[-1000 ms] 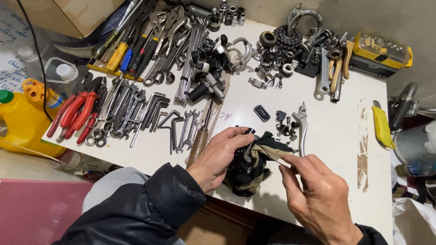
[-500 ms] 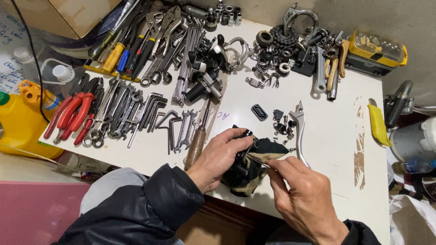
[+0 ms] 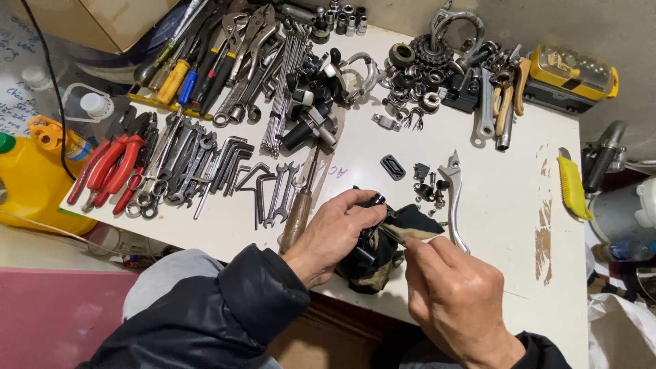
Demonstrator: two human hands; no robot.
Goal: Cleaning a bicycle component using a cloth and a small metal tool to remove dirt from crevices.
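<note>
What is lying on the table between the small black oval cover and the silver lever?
In the head view, a cluster of small dark screws and fittings lies between the black oval cover and the silver lever.

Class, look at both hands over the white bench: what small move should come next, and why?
Probably draw the dark rag further along the small black part. The left hand pinches that part, and the right hand grips the rag beside it.
</note>
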